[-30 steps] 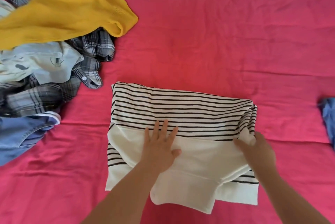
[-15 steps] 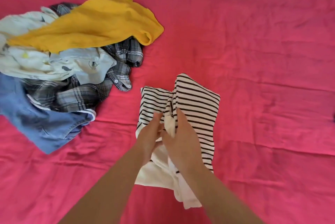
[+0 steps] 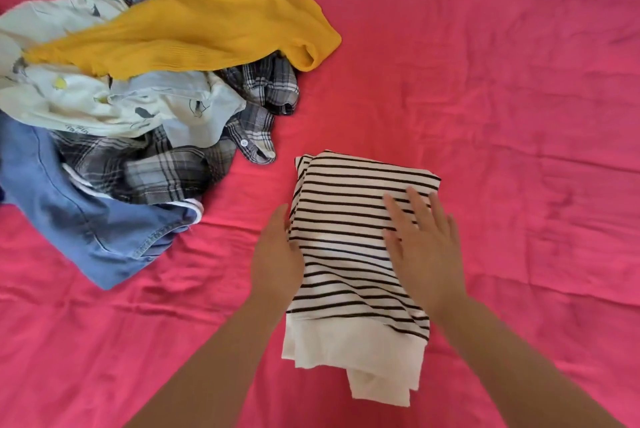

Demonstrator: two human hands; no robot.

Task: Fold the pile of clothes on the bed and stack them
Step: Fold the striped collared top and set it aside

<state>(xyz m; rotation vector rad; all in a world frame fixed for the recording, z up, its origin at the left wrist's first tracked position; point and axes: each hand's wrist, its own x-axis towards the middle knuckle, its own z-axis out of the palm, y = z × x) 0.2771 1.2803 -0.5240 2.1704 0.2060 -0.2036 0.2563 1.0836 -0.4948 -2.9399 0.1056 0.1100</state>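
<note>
Black-and-white striped folded top [image 3: 343, 219] under spread right grip [image 3: 426, 251], left edge against straight-fingered left grip [image 3: 277, 254].

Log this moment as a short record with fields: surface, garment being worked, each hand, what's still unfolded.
surface: wrinkled pink bed sheet
garment in work: black-and-white striped top, folded into a narrow rectangle, plain white part at the near end
left hand: fingers straight, against the top's left edge
right hand: flat on the top, fingers spread
unfolded pile: left of the top, not touching it; yellow knit garment uppermost, pale printed garment, grey plaid shirt, blue denim garment
</note>
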